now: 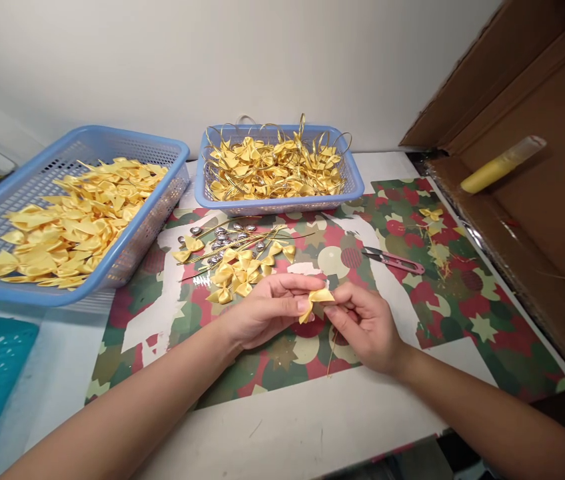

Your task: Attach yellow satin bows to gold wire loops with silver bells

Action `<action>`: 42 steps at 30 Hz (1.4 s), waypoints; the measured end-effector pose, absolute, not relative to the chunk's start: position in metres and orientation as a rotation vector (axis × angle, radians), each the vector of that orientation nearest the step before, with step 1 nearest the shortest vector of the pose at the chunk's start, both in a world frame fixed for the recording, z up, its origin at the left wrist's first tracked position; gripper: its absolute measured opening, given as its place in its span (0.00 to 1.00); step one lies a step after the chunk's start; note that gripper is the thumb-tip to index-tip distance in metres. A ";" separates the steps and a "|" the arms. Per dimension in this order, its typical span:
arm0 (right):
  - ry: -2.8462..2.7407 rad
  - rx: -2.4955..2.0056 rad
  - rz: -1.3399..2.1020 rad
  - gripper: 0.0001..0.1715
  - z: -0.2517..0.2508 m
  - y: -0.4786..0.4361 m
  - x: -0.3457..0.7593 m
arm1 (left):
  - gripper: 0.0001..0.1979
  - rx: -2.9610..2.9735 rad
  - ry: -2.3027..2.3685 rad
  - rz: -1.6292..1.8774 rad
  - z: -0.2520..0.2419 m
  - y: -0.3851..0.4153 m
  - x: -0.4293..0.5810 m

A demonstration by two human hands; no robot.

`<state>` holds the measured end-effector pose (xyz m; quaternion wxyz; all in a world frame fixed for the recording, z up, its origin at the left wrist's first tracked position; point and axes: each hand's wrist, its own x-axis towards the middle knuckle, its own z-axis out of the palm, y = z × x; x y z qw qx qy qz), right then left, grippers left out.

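A yellow satin bow [318,296] is pinched between the thumb and fingers of my left hand [270,310]. At the bow's right end, my right hand [367,327] is closed in a pinch, with a thin gold cord [331,353] hanging from beneath its fingertips. The exact grip on the cord is partly hidden by the fingers. Just beyond my left hand lies a loose group of yellow bows [242,270]. Silver jingle bells [221,235] and straight gold cords [267,235] are spread behind those bows.
A blue basket [105,283] of yellow bows stands left; another blue basket [282,205] holds bows with looped gold cord. Pink-handled thread snips [395,261] lie on the patterned sheet [502,333]. Cardboard [527,220] borders the right, with a yellow tube [500,167] against it.
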<state>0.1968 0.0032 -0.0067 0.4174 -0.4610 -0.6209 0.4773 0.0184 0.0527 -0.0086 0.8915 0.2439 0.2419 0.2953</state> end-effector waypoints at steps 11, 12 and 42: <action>-1.487 -1.129 1.295 0.12 -0.009 0.003 0.194 | 0.13 0.442 0.498 0.584 -0.010 0.052 0.020; -1.479 -1.124 1.303 0.11 -0.010 0.003 0.193 | 0.13 0.438 0.493 0.589 -0.010 0.052 0.020; -1.908 -1.055 0.523 0.07 0.005 0.019 0.206 | 0.15 1.116 0.731 0.615 0.017 0.049 0.020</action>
